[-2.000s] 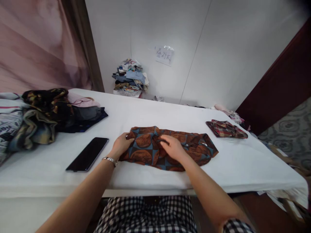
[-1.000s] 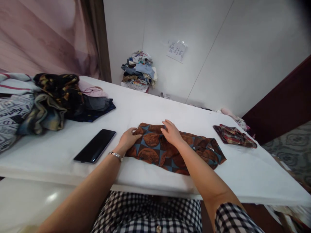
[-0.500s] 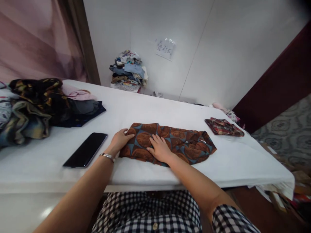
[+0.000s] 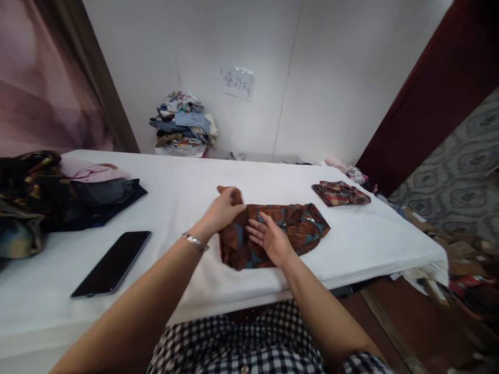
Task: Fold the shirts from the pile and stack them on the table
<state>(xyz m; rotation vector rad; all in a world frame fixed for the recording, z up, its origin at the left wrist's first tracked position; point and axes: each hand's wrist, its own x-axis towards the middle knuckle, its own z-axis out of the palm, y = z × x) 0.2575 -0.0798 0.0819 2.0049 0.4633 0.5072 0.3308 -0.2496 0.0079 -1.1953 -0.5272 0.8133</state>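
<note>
Head view: the left hand (image 4: 225, 211) grips one end of a brown garment (image 4: 301, 226), which extends past the unclenched right hand (image 4: 273, 242). A phone (image 4: 113, 264) lies left of them, plaid cloth (image 4: 341, 194) right.

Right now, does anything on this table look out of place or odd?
Mainly the black phone: it lies slantwise on the white cloth, left of the brown garment, an odd item among clothes. The clothes pile at far left is loosely heaped, unlike the folded plaid garment. Nothing looks spilled or damaged.
</note>
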